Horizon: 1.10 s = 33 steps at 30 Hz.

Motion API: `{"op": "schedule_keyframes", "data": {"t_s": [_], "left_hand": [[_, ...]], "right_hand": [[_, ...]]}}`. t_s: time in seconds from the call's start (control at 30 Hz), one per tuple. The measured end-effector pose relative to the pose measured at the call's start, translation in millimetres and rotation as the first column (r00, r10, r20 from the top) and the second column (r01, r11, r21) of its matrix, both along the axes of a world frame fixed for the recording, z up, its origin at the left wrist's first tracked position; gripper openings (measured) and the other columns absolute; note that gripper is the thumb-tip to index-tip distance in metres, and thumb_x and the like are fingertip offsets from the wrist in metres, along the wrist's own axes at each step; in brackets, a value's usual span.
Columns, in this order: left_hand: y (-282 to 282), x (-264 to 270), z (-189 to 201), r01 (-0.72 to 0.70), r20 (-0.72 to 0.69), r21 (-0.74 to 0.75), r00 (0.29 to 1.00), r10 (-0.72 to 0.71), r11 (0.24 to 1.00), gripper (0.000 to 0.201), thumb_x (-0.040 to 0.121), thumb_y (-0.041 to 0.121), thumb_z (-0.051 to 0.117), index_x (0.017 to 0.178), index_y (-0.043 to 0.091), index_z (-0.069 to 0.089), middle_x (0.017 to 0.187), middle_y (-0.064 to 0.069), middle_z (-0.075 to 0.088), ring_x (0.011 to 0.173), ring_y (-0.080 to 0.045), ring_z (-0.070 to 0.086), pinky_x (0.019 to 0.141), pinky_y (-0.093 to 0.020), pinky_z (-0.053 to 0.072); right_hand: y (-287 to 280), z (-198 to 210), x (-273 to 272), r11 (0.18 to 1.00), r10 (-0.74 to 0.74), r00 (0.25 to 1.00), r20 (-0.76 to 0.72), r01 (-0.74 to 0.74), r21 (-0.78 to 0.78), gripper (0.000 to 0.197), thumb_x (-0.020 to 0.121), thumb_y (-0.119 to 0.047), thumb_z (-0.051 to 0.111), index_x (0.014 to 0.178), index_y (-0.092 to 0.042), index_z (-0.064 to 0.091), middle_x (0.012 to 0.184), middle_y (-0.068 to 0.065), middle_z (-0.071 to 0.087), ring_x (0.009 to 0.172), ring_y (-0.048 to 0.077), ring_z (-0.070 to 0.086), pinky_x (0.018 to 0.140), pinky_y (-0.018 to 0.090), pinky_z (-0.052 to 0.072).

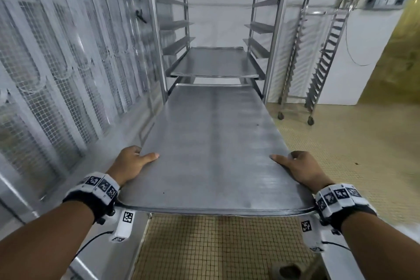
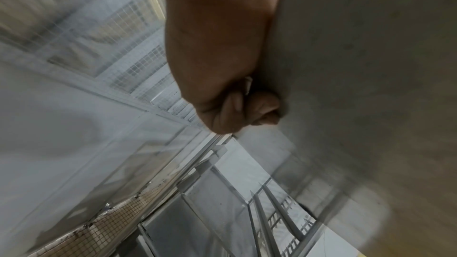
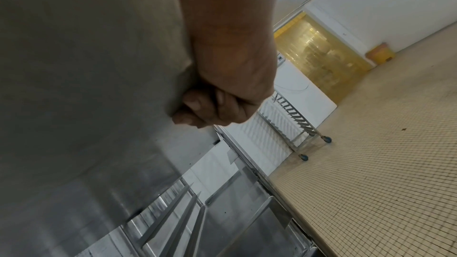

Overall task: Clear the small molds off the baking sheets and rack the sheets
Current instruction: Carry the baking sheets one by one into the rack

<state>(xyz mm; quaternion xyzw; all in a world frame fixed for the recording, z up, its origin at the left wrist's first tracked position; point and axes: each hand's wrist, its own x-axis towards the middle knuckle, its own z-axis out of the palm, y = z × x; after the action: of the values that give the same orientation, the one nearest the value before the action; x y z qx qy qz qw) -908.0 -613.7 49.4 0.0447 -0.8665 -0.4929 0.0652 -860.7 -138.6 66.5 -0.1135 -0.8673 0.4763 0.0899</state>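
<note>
I hold a large bare metal baking sheet level in front of me, its far end at the mouth of the tall steel rack. My left hand grips its left edge, thumb on top, fingers curled underneath. My right hand grips the right edge the same way, fingers curled under the sheet. Another sheet lies on a rack runner just above and beyond. No molds are on either sheet.
A mesh-panelled wall runs close along the left. A second, narrow wheeled rack stands by the white wall at right, on tan tiled floor. A yellow strip curtain hangs farther right. Empty angled runners line the tall rack above.
</note>
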Motion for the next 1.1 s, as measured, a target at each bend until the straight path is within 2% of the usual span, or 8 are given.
{"op": "schedule_keyframes", "data": {"t_s": [0.1, 0.2, 0.3, 0.4, 0.5, 0.63, 0.77, 1.1], "left_hand": [[14.5, -18.1, -3.8, -0.02, 0.009, -0.057, 1.0, 0.021, 0.998, 0.056, 0.072, 0.051, 0.084, 0.07, -0.001, 0.063, 0.068, -0.014, 0.07, 0.063, -0.028, 0.069, 0.059, -0.033, 0.05], [22.2, -37.0, -7.0, -0.013, 0.015, -0.058, 1.0, 0.014, 0.998, 0.034, 0.081, 0.038, 0.082, 0.07, 0.009, 0.068, 0.067, -0.001, 0.071, 0.06, -0.016, 0.068, 0.059, -0.028, 0.048], [23.6, -58.2, -11.8, 0.001, 0.029, -0.014, 1.0, -0.001, 1.0, 0.03, 0.082, 0.037, 0.082, 0.088, 0.008, 0.075, 0.081, -0.003, 0.077, 0.071, -0.017, 0.074, 0.058, -0.024, 0.051], [24.1, -80.7, -16.4, 0.021, 0.038, 0.023, 0.999, -0.022, 1.0, 0.029, 0.083, 0.035, 0.081, 0.094, 0.009, 0.076, 0.083, -0.001, 0.078, 0.072, -0.014, 0.075, 0.057, -0.023, 0.054], [22.5, -109.2, -22.0, 0.032, 0.044, 0.039, 0.998, -0.034, 0.999, 0.032, 0.083, 0.037, 0.081, 0.099, 0.01, 0.075, 0.087, -0.003, 0.078, 0.073, -0.017, 0.075, 0.059, -0.024, 0.055], [24.2, -151.4, -22.5, 0.042, 0.038, 0.065, 0.998, -0.044, 0.997, 0.021, 0.083, 0.034, 0.081, 0.09, 0.015, 0.075, 0.076, 0.004, 0.078, 0.069, -0.011, 0.074, 0.066, -0.029, 0.055], [28.8, -192.8, -23.7, 0.067, 0.001, 0.115, 0.998, -0.068, 0.991, 0.012, 0.086, 0.02, 0.078, 0.08, 0.022, 0.068, 0.062, 0.025, 0.07, 0.058, 0.005, 0.068, 0.058, -0.022, 0.051], [21.5, -297.1, -31.0, 0.103, -0.012, 0.152, 0.995, -0.103, 0.983, 0.008, 0.085, 0.024, 0.08, 0.085, 0.018, 0.075, 0.078, 0.009, 0.078, 0.072, -0.011, 0.075, 0.072, -0.032, 0.059]], "right_hand": [[10.6, -10.5, -25.6, 1.0, 0.024, 1.0, 0.005, -0.024, -0.016, 0.051, 0.077, -0.048, 0.082, 0.056, -0.011, 0.054, 0.042, -0.009, 0.057, 0.04, 0.002, 0.054, 0.042, 0.015, 0.039], [18.3, -19.0, -50.9, 0.999, 0.041, 0.999, 0.026, -0.04, -0.013, 0.051, 0.074, -0.055, 0.082, 0.068, -0.007, 0.067, 0.064, -0.001, 0.071, 0.063, 0.016, 0.069, 0.058, 0.027, 0.051], [19.2, -22.4, -74.1, 0.996, 0.051, 0.998, 0.041, -0.048, -0.069, 0.046, 0.074, -0.052, 0.083, 0.081, -0.008, 0.073, 0.078, 0.001, 0.076, 0.072, 0.019, 0.073, 0.061, 0.028, 0.055], [15.9, -24.2, -94.7, 0.997, 0.046, 0.998, 0.043, -0.042, -0.071, 0.041, 0.076, -0.049, 0.083, 0.071, -0.012, 0.065, 0.074, 0.002, 0.073, 0.071, 0.02, 0.072, 0.056, 0.026, 0.048], [15.2, -30.2, -120.4, 0.996, 0.042, 0.998, 0.056, -0.038, -0.082, 0.041, 0.077, -0.049, 0.082, 0.08, -0.011, 0.069, 0.08, 0.001, 0.075, 0.075, 0.02, 0.073, 0.063, 0.029, 0.054], [10.9, -35.3, -155.9, 0.997, 0.027, 0.997, 0.066, -0.022, -0.08, 0.041, 0.08, -0.048, 0.08, 0.09, -0.01, 0.069, 0.088, 0.001, 0.075, 0.077, 0.017, 0.071, 0.06, 0.027, 0.051], [9.1, -45.3, -198.8, 0.994, -0.018, 0.997, 0.078, 0.026, -0.103, 0.048, 0.076, -0.052, 0.082, 0.1, -0.012, 0.071, 0.093, 0.0, 0.076, 0.082, 0.02, 0.073, 0.075, 0.039, 0.06], [7.0, -50.0, -288.3, 0.993, -0.069, 0.994, 0.084, 0.077, -0.094, 0.05, 0.078, -0.055, 0.079, 0.103, -0.013, 0.071, 0.096, 0.001, 0.076, 0.084, 0.02, 0.073, 0.074, 0.036, 0.058]]}}
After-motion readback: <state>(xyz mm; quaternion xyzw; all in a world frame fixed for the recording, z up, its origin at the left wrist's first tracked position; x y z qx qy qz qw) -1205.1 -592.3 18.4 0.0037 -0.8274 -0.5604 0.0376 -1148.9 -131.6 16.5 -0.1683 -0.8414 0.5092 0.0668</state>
